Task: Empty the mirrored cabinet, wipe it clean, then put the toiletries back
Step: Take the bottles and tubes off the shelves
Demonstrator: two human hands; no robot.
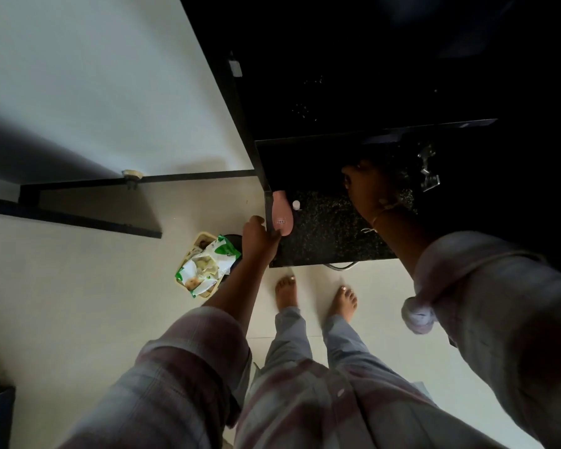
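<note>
Left hand (259, 237) grips thin dark door edge (263, 179) beside speckled counter (331, 231).

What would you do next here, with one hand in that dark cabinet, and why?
Probably draw the right hand back out with an item and set it on the speckled counter, beside the pink tube. The left hand grips the door edge, so only the right is free; the interior is too dark to show what it touches.
</note>
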